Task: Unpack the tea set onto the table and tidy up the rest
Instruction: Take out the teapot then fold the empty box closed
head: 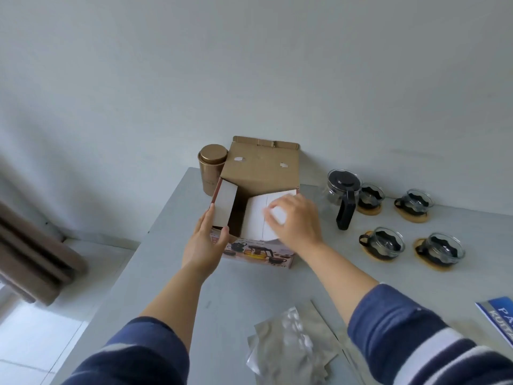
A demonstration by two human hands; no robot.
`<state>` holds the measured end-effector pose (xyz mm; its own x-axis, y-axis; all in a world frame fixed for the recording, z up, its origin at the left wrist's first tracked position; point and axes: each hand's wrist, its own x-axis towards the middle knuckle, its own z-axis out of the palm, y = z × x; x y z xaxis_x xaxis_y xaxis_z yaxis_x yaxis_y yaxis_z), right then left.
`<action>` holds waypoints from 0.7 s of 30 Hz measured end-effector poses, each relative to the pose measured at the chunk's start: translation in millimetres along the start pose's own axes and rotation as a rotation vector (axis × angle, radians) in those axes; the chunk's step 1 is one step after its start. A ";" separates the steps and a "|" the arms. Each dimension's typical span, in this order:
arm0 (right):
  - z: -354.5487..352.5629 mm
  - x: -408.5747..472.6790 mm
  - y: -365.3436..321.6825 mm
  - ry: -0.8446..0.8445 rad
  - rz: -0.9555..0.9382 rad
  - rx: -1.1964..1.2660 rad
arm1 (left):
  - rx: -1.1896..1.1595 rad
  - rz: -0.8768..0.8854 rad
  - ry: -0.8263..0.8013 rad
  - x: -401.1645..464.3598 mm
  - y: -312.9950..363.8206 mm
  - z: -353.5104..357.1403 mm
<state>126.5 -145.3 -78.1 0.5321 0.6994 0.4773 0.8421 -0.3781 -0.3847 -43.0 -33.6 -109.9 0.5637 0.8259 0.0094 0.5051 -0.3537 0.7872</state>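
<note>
An open cardboard tea-set box point(261, 168) stands at the far middle of the grey table point(236, 295), lid up. My left hand point(206, 240) grips its left side flap point(224, 202). My right hand point(294, 218) is over the box, fingers closed on white foam packing point(256, 218) that sits inside. To the right stand a glass teapot point(342, 190) with a black handle and several glass cups on wooden coasters, such as the cup point(384, 241) nearest me.
A gold tea tin point(212, 168) stands behind the box on the left. Silver foil bags point(291, 345) lie on the near table. A blue booklet point(499, 318) sits at the right edge. The table's left edge drops to the floor.
</note>
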 end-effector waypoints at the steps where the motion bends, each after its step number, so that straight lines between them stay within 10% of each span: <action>1: 1.9 15.0 9.4 0.051 0.142 0.043 | 0.011 0.006 0.010 0.0 -1.8 0.2; 5: -0.5 86.7 31.1 -0.068 0.927 0.504 | 0.066 0.023 0.046 0.6 -6.2 1.3; 8: 6.4 118.8 50.4 -0.053 1.159 0.753 | 0.077 0.081 0.087 0.6 -11.6 1.6; 21: -16.2 99.3 29.7 0.269 0.814 0.505 | 0.169 0.075 0.069 21.7 -10.3 15.4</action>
<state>205.8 -96.9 -29.3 0.9860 0.1567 0.0575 0.1078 -0.3351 -0.9360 -25.9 -18.8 -127.3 0.5605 0.8207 0.1106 0.5697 -0.4791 0.6678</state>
